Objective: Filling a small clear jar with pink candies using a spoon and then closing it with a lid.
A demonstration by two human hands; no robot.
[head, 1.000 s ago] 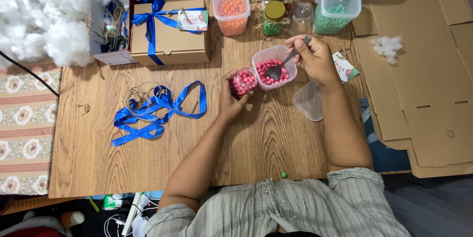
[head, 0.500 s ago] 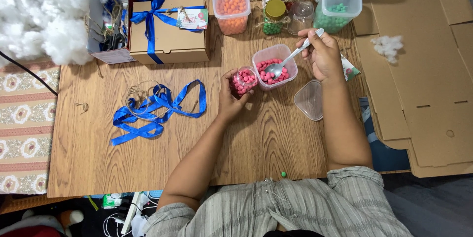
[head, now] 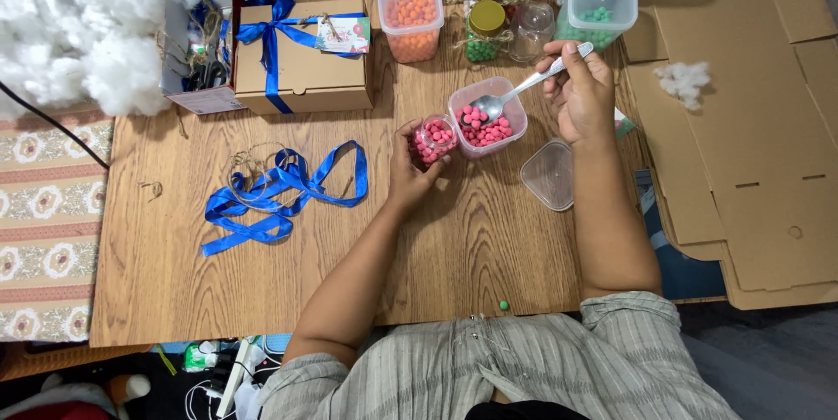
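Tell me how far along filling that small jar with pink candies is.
Done: the small jar in the left hand looks nearly full of pink candies. In hand: the right hand holds a spoon in the pink candy tub. Left: topping up; an empty jar stands behind.

A grey, finely striped short-sleeved shirt (head: 489,368) with small buttons, both forearms bare.

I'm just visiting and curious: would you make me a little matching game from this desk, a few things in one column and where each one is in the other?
Things:
1. spoon
2. small jar of pink beads
3. blue ribbon
4. clear lid

Places:
a. loose on the wood, left of the arms
b. in the left hand
c. in the right hand
d. flat on the table beside the right forearm

Pairs: 1-c, 2-b, 3-a, 4-d
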